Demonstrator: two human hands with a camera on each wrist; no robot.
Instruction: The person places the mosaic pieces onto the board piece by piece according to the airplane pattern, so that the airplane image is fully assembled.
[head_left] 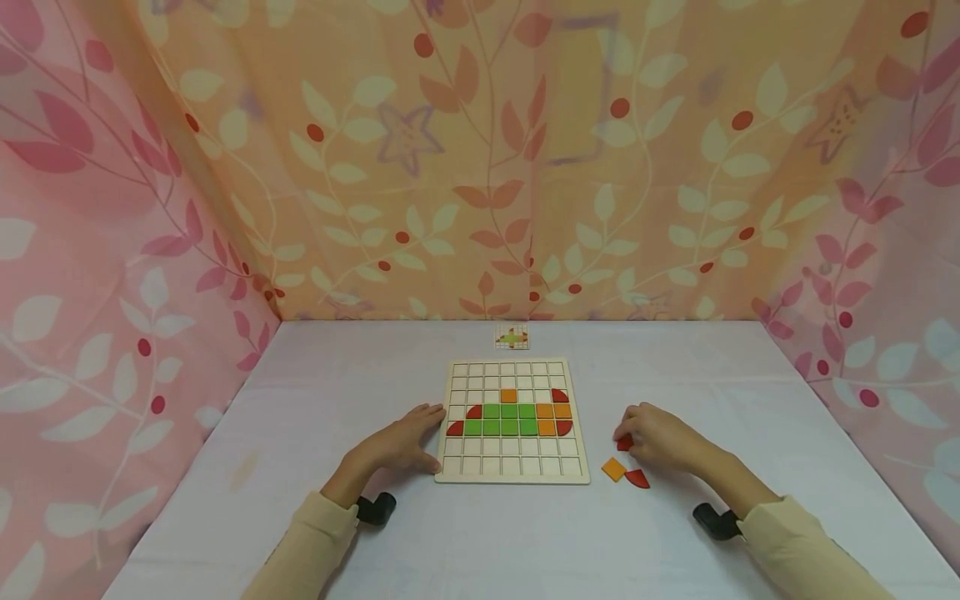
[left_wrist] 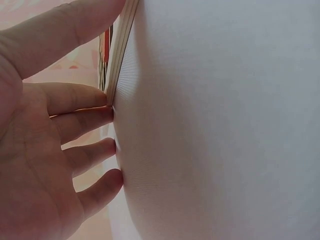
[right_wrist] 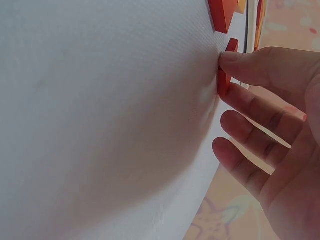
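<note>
A pale wooden grid board (head_left: 510, 468) lies flat on the white table. Set in its cells are green squares (head_left: 509, 419), orange squares (head_left: 547, 418) and red quarter-round tiles (head_left: 475, 412). My left hand (head_left: 401, 439) rests at the board's left edge, its thumb and fingers spread and touching the side. Right of the board, my right hand (head_left: 660, 437) pinches a red quarter-round tile (right_wrist: 224, 82) between thumb and index finger, down at the tabletop. Close by lie a loose orange square (head_left: 613, 469) and another red quarter-round tile (head_left: 637, 478).
Behind the board lies a small pattern card (head_left: 512, 337) with a coloured figure on a grid. Leaf-printed curtains (head_left: 480, 167) enclose the white table (head_left: 510, 542) at the back and both sides. A black wrist-camera mount (head_left: 716, 522) is on the right forearm.
</note>
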